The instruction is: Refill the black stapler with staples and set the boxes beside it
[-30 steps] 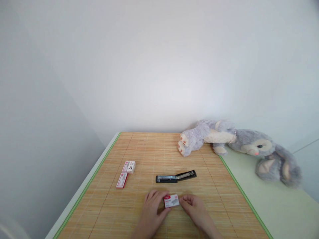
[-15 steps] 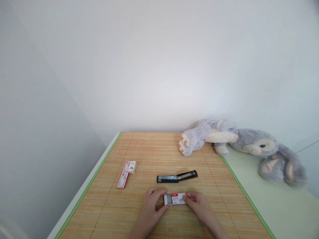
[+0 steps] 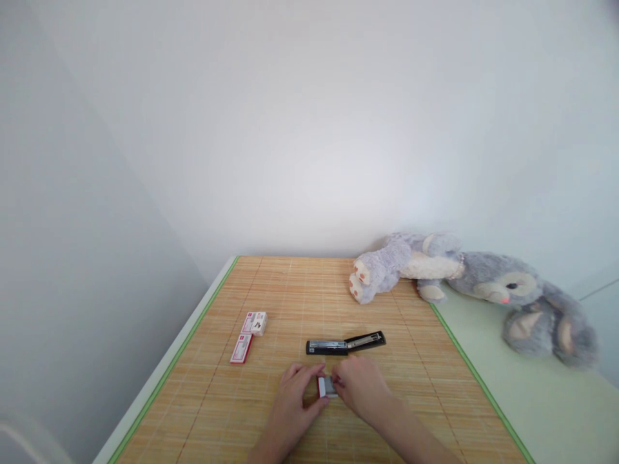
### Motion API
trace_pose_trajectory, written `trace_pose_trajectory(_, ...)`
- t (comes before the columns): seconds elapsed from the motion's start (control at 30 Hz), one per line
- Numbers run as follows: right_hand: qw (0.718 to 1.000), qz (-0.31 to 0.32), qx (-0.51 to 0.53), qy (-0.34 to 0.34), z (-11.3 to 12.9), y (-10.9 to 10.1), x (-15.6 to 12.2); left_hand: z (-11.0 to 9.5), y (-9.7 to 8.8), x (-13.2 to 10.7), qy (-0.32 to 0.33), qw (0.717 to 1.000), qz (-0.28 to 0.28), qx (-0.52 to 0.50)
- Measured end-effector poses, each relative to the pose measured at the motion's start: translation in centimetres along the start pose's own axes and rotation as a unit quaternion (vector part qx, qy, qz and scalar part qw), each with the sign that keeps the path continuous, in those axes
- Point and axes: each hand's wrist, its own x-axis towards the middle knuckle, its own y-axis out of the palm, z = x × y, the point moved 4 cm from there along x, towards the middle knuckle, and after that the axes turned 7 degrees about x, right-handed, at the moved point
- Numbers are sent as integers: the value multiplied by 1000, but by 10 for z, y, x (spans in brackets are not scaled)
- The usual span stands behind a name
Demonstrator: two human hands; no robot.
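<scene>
A small red-and-white staple box [image 3: 328,386] lies on the bamboo mat, its inner tray partly slid out with grey staples showing. My left hand [image 3: 296,403] grips the tray's left end between thumb and fingers. Over the box's right part is my right hand [image 3: 362,386], its fingers bent and pinched together at the exposed staples; what they pinch, if anything, is hidden. Just beyond the hands a black stapler [image 3: 329,348] lies opened out flat, its metal magazine showing.
Two small boxes, one red-and-white [image 3: 241,348] and one white [image 3: 258,323], lie touching at the left of the bamboo mat [image 3: 280,290]. A grey plush rabbit [image 3: 503,277] sprawls along the back right. A wall [image 3: 309,129] rises behind the table.
My right hand has moved left from the staple box's right end to the exposed staples, covering the box's printed sleeve. My left hand keeps its hold. The view shifts slightly.
</scene>
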Motion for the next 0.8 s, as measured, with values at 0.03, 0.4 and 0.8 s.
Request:
trace_pose_trajectory(0.03, 1000, 8, -9, -9, 3, 1, 4, 0, 0, 0, -1, 1000, -2, 1)
trace_pose_trajectory(0.4, 998, 6, 42, -41, -11, -1, -7, -1, -1, -1, 1, 1000, -3, 2)
trace_pose_trajectory(0.8, 967, -51, 247, 29, -92, 12, -46, 8, -9, -4, -4, 998, 18, 54)
